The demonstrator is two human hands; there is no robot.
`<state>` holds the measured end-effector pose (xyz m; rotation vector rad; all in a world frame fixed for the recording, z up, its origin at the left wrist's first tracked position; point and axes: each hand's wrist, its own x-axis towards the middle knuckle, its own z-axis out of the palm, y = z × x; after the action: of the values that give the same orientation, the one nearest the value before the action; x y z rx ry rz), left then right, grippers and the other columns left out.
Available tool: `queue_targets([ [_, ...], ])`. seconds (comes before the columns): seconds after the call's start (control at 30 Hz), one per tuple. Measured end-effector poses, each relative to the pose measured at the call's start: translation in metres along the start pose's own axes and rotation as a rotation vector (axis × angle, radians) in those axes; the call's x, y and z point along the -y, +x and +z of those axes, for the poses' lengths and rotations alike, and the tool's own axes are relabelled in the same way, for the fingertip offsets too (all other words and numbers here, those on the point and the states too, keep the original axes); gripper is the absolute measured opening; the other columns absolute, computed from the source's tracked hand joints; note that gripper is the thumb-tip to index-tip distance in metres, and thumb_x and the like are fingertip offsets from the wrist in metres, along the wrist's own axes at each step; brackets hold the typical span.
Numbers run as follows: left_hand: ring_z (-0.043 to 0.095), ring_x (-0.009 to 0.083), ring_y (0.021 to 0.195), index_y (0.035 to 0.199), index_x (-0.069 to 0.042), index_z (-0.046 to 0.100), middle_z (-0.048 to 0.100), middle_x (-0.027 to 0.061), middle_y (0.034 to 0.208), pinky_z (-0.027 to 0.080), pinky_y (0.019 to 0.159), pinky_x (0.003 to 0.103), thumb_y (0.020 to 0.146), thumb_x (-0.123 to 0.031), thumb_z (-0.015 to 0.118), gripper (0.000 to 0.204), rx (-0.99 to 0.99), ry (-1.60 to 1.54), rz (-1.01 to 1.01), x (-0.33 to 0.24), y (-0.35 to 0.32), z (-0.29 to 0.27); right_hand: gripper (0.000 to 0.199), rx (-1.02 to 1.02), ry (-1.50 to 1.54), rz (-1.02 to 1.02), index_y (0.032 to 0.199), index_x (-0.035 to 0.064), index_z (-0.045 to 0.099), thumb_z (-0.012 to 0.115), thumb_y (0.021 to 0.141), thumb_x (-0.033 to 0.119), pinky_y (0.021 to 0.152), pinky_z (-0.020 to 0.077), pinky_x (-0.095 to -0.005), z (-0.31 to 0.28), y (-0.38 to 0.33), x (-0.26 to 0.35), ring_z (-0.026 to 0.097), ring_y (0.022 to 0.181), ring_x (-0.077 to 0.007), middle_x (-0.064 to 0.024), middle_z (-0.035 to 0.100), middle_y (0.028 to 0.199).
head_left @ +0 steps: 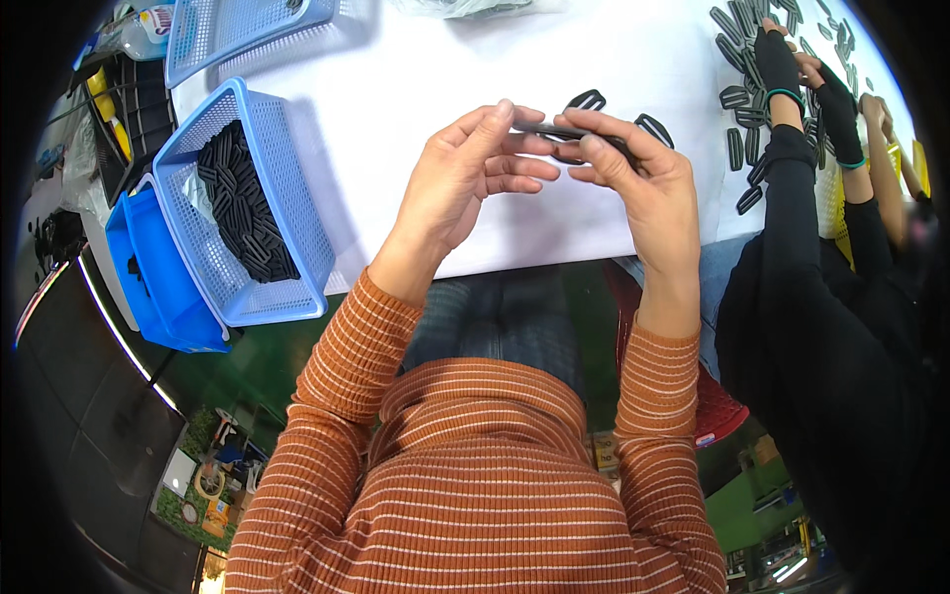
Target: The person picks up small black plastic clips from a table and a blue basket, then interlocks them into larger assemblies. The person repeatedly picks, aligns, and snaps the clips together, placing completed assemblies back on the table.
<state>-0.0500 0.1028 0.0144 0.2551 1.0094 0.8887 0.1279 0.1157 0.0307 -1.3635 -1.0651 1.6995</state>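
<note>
Left hand (465, 173): fingertips pinched one end of a thin black strip (554, 132).
Right hand (643, 178): gripped its other end.
Counter (416, 79): white, blue basket (247, 208) alongside.

A light-blue perforated plastic basket (259, 213) filled with small black plastic strips (242, 203) sits at the left edge of a white table (416, 69). A solid darker-blue plastic bin (163, 272) is just beside it, and another light-blue perforated basket (233, 28) lies farther back.
</note>
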Motion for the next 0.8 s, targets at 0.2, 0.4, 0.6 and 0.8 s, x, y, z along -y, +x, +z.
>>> queue_targets([
  [0.2, 0.067, 0.0224, 0.082, 0.109, 0.002, 0.056, 0.065, 0.0159, 0.096, 0.056, 0.073, 0.028, 0.088, -0.012, 0.059, 0.025, -0.021, 0.204, 0.152, 0.003, -0.017, -0.003, 0.039, -0.109, 0.181, 0.113, 0.125, -0.0005, 0.049, 0.041, 0.098, 0.027, 0.067, 0.0516, -0.0235, -0.004, -0.013, -0.005, 0.063, 0.085, -0.0180, -0.0126, 0.064, 0.102],
  [0.4, 0.067, 0.0233, 0.083, 0.111, 0.004, 0.055, 0.065, 0.0169, 0.097, 0.057, 0.074, 0.029, 0.091, -0.014, 0.055, 0.027, -0.034, 0.203, 0.162, -0.008, -0.032, 0.002, 0.032, -0.284, 0.373, 0.213, 0.119, -0.0005, 0.055, 0.048, 0.096, 0.020, 0.063, 0.0466, -0.0224, 0.012, -0.023, -0.001, 0.059, 0.074, -0.0115, -0.0068, 0.064, 0.087],
  [0.6, 0.067, 0.0243, 0.085, 0.115, 0.004, 0.052, 0.064, 0.0174, 0.096, 0.057, 0.074, 0.030, 0.091, -0.015, 0.054, 0.030, -0.030, 0.145, 0.103, -0.007, -0.035, 0.001, 0.020, -0.354, 0.099, 0.089, 0.100, 0.0031, 0.067, 0.061, 0.089, 0.018, 0.056, 0.0332, -0.0177, 0.004, -0.029, -0.004, 0.043, 0.062, -0.0027, 0.0032, 0.060, 0.079],
  [0.8, 0.066, 0.0240, 0.089, 0.118, 0.005, 0.049, 0.064, 0.0138, 0.095, 0.056, 0.078, 0.031, 0.089, -0.010, 0.056, 0.033, 0.004, 0.115, 0.075, -0.006, -0.037, 0.001, 0.019, -0.309, 0.298, 0.160, 0.098, 0.0023, 0.065, 0.064, 0.087, 0.017, 0.055, 0.0371, -0.0173, 0.006, -0.035, 0.005, 0.055, 0.066, -0.0060, -0.0019, 0.064, 0.080],
])
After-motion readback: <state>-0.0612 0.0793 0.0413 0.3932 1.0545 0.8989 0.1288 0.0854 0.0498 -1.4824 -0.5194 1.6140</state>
